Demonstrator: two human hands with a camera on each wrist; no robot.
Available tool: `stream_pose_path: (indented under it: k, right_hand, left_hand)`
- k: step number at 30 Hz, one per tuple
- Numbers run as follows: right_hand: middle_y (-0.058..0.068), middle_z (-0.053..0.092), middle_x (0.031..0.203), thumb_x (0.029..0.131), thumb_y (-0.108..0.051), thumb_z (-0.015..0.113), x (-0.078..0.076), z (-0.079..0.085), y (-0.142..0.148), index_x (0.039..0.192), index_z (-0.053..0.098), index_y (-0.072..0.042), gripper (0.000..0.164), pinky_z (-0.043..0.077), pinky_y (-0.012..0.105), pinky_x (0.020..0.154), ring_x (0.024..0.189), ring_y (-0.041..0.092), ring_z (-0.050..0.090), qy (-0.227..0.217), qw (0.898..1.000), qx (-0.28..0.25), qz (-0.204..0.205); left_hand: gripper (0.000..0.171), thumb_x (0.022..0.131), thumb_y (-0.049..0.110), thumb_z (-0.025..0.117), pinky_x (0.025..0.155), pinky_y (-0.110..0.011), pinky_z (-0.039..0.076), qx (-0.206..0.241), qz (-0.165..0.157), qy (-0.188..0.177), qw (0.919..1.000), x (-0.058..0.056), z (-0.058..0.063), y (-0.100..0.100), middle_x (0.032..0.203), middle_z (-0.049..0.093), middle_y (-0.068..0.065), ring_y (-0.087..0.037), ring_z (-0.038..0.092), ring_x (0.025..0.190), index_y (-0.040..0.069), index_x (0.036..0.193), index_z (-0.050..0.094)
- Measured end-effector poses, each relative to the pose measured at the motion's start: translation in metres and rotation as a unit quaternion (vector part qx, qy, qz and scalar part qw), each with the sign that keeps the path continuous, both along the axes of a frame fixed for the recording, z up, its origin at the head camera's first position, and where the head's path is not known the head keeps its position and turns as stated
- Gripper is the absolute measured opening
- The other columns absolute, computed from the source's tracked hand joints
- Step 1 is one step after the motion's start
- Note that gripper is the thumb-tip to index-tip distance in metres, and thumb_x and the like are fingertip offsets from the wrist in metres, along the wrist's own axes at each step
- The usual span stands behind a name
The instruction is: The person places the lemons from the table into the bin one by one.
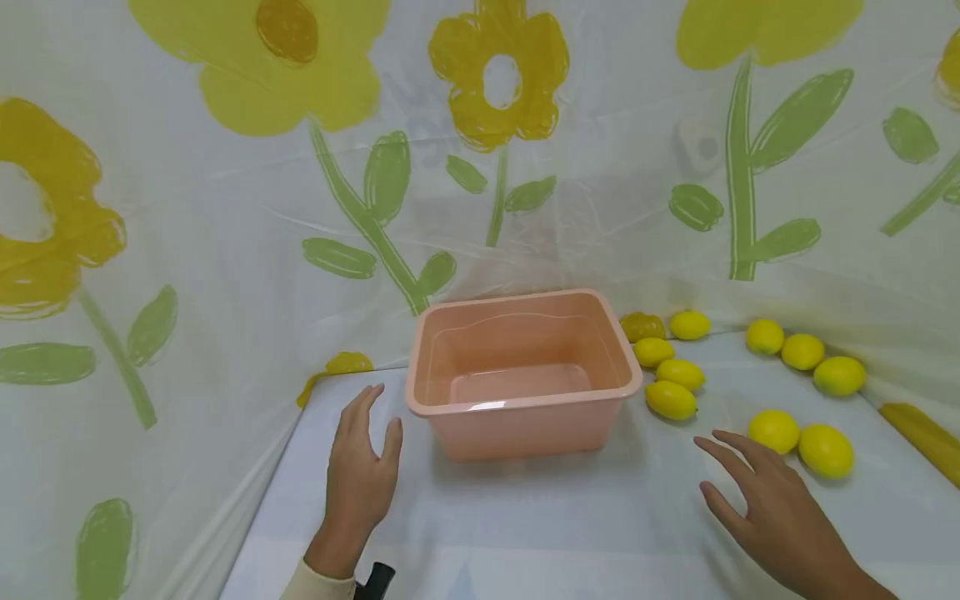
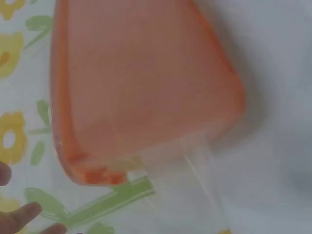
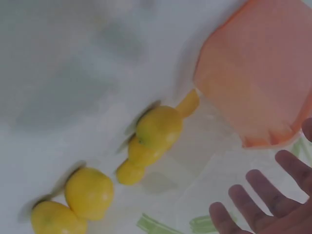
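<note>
A pink plastic basin [image 1: 517, 429] stands upright on the white table, its inside bare. My left hand [image 1: 360, 467] hovers just left of it, fingers extended and thumb apart, holding nothing. On the other side my right hand [image 1: 776, 508] is held over the table with its fingers spread, also holding nothing. Two lemons [image 1: 826, 451] lie close beyond its knuckles. Several more lemons [image 1: 671, 400] sit in a cluster along the basin's right side. In the right wrist view, the spread fingers [image 3: 261, 187] appear near the basin [image 3: 258, 73], with lemons [image 3: 89, 193] farther to the left.
Three lemons [image 1: 802, 352] form a row at the back right, by the table's far edge. A white cloth [image 1: 247, 275] printed with yellow flowers hangs behind and around the table [image 1: 540, 533]. A dark strap end [image 1: 375, 581] shows at the left sleeve.
</note>
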State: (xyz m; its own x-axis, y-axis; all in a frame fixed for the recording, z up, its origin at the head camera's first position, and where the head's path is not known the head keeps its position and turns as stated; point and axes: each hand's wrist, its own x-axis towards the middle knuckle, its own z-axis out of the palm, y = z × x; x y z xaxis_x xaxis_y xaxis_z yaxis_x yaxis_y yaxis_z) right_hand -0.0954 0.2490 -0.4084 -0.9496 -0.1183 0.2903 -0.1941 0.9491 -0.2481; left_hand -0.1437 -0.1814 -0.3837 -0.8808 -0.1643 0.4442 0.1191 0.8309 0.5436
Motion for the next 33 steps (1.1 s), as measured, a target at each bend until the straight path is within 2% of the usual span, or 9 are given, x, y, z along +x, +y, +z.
stream_pose_path:
  k: [2, 7, 10, 14, 17, 20, 25, 29, 33]
  right_hand:
    - [0.013, 0.046, 0.131, 0.08, -0.028, 0.068, 0.002, -0.002, 0.001, 0.132, 0.047, -0.021, 0.056, 0.037, 0.058, 0.086, 0.114, 0.035, 0.042, 0.016, 1.0, -0.012, 0.004]
    - [0.014, 0.05, 0.127, 0.077, -0.021, 0.07, 0.001, -0.008, 0.011, 0.127, 0.05, -0.017, 0.054, 0.034, 0.058, 0.089, 0.112, 0.035, 0.043, 0.048, 0.999, -0.021, 0.013]
    - [0.016, 0.05, 0.126, 0.077, -0.02, 0.07, -0.002, -0.01, 0.019, 0.127, 0.05, -0.016, 0.055, 0.032, 0.059, 0.092, 0.112, 0.036, 0.043, 0.052, 0.998, -0.019, 0.014]
    - [0.018, 0.051, 0.123, 0.075, -0.019, 0.071, -0.006, -0.015, 0.035, 0.126, 0.051, -0.014, 0.055, 0.035, 0.056, 0.087, 0.108, 0.036, 0.044, 0.058, 0.998, -0.01, 0.007]
    - [0.02, 0.051, 0.121, 0.073, -0.021, 0.072, -0.011, -0.02, 0.05, 0.124, 0.052, -0.012, 0.056, 0.036, 0.058, 0.081, 0.105, 0.039, 0.045, 0.046, 0.999, 0.011, -0.014]
    - [0.025, 0.049, 0.121, 0.072, -0.025, 0.072, -0.019, -0.025, 0.065, 0.123, 0.052, -0.01, 0.056, 0.037, 0.064, 0.075, 0.104, 0.044, 0.044, 0.013, 0.998, 0.035, -0.041]
    - [0.031, 0.042, 0.123, 0.073, -0.029, 0.071, -0.032, -0.035, 0.091, 0.124, 0.048, -0.007, 0.06, 0.037, 0.067, 0.07, 0.104, 0.052, 0.04, -0.036, 0.994, 0.074, -0.077]
    - [0.035, 0.037, 0.125, 0.074, -0.029, 0.07, -0.041, -0.04, 0.109, 0.131, 0.041, -0.007, 0.068, 0.038, 0.069, 0.069, 0.105, 0.056, 0.036, -0.056, 0.992, 0.082, -0.081]
    - [0.038, 0.031, 0.129, 0.078, -0.029, 0.066, -0.05, -0.043, 0.12, 0.14, 0.03, -0.01, 0.075, 0.037, 0.072, 0.066, 0.106, 0.06, 0.033, -0.083, 0.993, 0.057, -0.066]
  left_hand:
    - [0.049, 0.092, 0.033, 0.048, 0.102, -0.054, 0.036, 0.018, -0.012, 0.0, 0.9998, -0.009, 0.011, 0.004, 0.145, 0.035, -0.006, -0.025, 0.033, 0.135, 0.019, 0.139, 0.038]
    - [0.05, 0.092, 0.031, 0.048, 0.101, -0.057, 0.035, 0.014, -0.034, -0.025, 0.999, -0.04, 0.036, 0.012, 0.147, 0.031, -0.011, -0.032, 0.032, 0.135, 0.016, 0.138, 0.039]
    - [0.051, 0.093, 0.031, 0.045, 0.102, -0.057, 0.033, 0.026, -0.051, -0.069, 0.996, -0.057, 0.044, 0.013, 0.149, 0.026, -0.014, -0.036, 0.03, 0.135, 0.014, 0.14, 0.036]
    - [0.055, 0.094, 0.031, 0.041, 0.106, -0.056, 0.028, 0.045, -0.066, -0.136, 0.9875, -0.073, 0.045, 0.012, 0.15, 0.022, -0.017, -0.037, 0.025, 0.137, 0.01, 0.143, 0.029]
    - [0.058, 0.093, 0.029, 0.041, 0.105, -0.056, 0.03, 0.067, -0.077, -0.166, 0.9808, -0.081, 0.042, 0.014, 0.149, 0.025, -0.018, -0.037, 0.029, 0.135, 0.007, 0.145, 0.025]
    - [0.061, 0.091, 0.026, 0.042, 0.1, -0.054, 0.037, 0.094, -0.083, -0.188, 0.9741, -0.085, 0.039, 0.015, 0.148, 0.029, -0.018, -0.037, 0.038, 0.13, 0.006, 0.145, 0.022]
    - [0.062, 0.09, 0.022, 0.041, 0.098, -0.052, 0.041, 0.095, -0.082, -0.214, 0.9686, -0.091, 0.034, 0.016, 0.146, 0.034, -0.017, -0.034, 0.045, 0.125, 0.008, 0.147, 0.019]
    - [0.064, 0.087, 0.014, 0.043, 0.094, -0.05, 0.044, 0.082, -0.083, -0.227, 0.9668, -0.091, 0.03, 0.017, 0.142, 0.04, -0.015, -0.03, 0.049, 0.119, 0.012, 0.147, 0.019]
    - [0.07, 0.083, 0.006, 0.044, 0.09, -0.047, 0.047, 0.085, -0.085, -0.227, 0.9666, -0.09, 0.026, 0.017, 0.142, 0.041, -0.014, -0.028, 0.052, 0.114, 0.015, 0.147, 0.019]
